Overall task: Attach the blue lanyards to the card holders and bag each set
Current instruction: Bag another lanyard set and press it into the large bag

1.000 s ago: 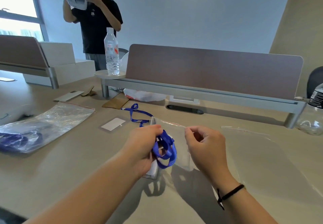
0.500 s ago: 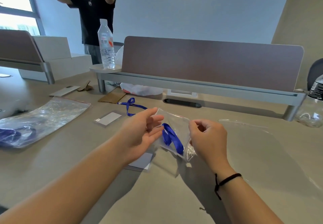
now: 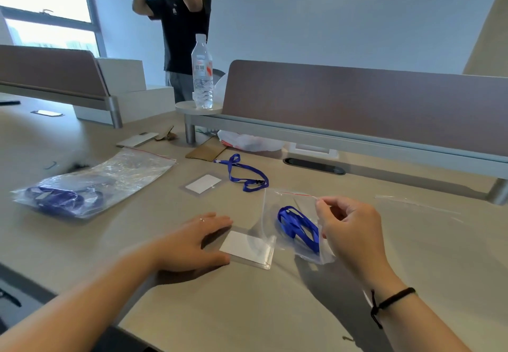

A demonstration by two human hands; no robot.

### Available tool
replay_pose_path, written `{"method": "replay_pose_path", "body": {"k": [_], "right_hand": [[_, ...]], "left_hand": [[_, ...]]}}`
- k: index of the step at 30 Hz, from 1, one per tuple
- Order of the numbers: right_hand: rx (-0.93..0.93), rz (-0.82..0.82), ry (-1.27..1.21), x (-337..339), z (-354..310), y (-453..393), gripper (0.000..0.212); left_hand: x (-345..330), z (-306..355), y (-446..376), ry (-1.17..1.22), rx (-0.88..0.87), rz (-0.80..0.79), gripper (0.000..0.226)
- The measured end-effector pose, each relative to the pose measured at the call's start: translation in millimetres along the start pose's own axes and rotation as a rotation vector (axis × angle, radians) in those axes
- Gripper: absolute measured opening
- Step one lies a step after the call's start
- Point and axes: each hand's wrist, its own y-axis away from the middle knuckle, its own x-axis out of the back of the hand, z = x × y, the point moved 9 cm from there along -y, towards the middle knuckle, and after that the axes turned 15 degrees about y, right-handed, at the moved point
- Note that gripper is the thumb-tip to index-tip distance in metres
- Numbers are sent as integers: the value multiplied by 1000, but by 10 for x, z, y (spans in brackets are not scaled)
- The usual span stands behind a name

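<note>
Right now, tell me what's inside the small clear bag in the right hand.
The small clear bag, pinched by the right hand, holds a bunched blue lanyard. Its clip end is hidden in the folds. The card holder by the left hand appears to lie outside.

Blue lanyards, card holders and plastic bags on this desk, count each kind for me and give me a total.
Blue lanyards: 3, one loose, one in the small bag, a bundle in the big bag counted as one.
Card holders: 2, far and near.
Plastic bags: 3, small, big, flat one at right.
Total: 8.
</note>
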Motion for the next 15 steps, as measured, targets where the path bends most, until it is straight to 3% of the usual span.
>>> {"method": "replay_pose_path", "body": {"k": [6, 15], "right_hand": [[-11, -5, -16, 9, 6, 22, 15], [-5, -3, 10, -17, 38, 10, 17]], "left_hand": [[101, 175, -32, -3, -40, -19, 61], [116, 113, -66, 151, 152, -84, 93]]}}
